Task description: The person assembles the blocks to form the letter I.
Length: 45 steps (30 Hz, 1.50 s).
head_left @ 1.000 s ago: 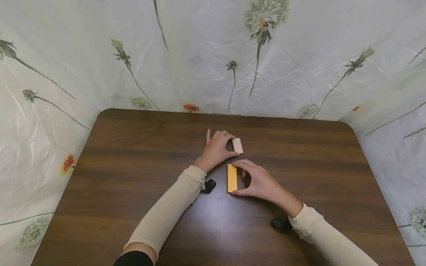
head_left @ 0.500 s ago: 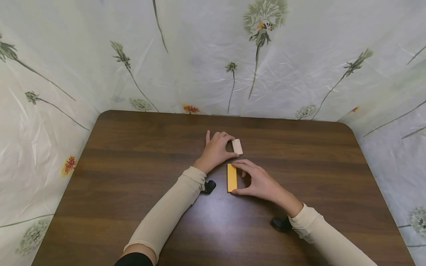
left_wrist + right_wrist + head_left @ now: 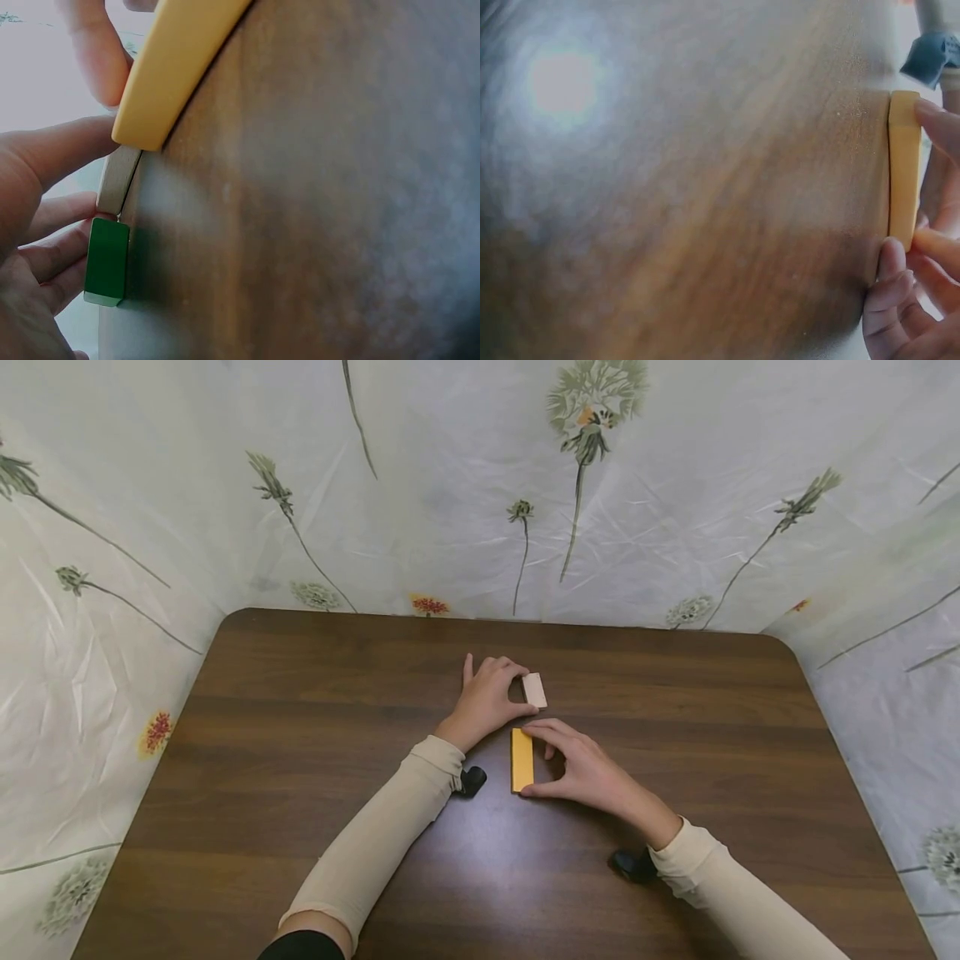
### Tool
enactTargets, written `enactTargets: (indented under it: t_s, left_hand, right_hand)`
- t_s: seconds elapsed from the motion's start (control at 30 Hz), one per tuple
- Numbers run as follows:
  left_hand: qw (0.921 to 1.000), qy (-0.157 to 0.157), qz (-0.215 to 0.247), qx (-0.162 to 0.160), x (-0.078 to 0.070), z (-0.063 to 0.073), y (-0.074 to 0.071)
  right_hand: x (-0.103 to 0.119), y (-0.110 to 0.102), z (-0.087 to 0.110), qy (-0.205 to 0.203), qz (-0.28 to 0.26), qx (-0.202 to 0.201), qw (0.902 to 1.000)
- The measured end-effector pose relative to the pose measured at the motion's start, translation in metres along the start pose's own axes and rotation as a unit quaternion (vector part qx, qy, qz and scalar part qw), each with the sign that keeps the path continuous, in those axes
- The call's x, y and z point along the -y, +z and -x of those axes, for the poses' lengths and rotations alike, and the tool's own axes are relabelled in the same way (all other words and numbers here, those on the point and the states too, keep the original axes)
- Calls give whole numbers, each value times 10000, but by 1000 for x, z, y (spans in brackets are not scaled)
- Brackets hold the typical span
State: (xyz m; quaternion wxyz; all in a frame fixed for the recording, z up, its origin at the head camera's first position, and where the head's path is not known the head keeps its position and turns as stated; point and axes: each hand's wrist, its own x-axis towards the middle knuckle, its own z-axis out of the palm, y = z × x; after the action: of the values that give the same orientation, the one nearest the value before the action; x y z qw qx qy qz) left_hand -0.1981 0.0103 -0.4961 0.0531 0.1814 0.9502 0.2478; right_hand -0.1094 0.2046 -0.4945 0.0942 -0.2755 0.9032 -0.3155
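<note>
My left hand (image 3: 487,693) pinches a short, pale wooden block (image 3: 536,691) at its two ends, thumb on the near end and a finger on the far end. A yellow block (image 3: 522,762), longer than the pale one, lies nearer to me. My right hand (image 3: 588,772) grips this yellow block the same way, thumb at the near end and fingers at the far end. In the left wrist view a green block (image 3: 106,262) appears beside the left fingers; the hand hides it in the head view. The right wrist view shows the yellow block flat against the tabletop.
A brown wooden table (image 3: 337,668) with rounded far corners bears the blocks. Behind and beside it hangs pale sheeting (image 3: 450,485) printed with dandelions. Dark wrist cameras sit below both wrists.
</note>
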Motion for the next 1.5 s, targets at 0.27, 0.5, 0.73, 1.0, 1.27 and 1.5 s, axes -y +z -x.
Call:
enactTargets:
  t_s: [0.27, 0.5, 0.73, 1.0, 1.27, 1.5]
  left_hand:
    - [10000, 1, 2, -17, 0, -1, -1]
    - [10000, 3, 63, 19, -1, 0, -3]
    - [9999, -8, 121, 37, -1, 1, -4]
    - [9998, 58, 199, -3, 0, 1, -4]
    - [9995, 95, 265, -164, 3, 4, -6]
    - [9989, 193, 318, -288, 5, 9, -11]
  right_hand:
    - [0, -1, -2, 12, 47, -29, 10000]
    - [1, -2, -1, 41, 54, 22, 10000]
    - [2, -1, -1, 81, 32, 40, 10000]
    - [-1, 3, 0, 19, 17, 1, 10000]
    - [5, -1, -1, 112, 10, 12, 9999]
    - [2, -1, 0, 173, 36, 6, 9998]
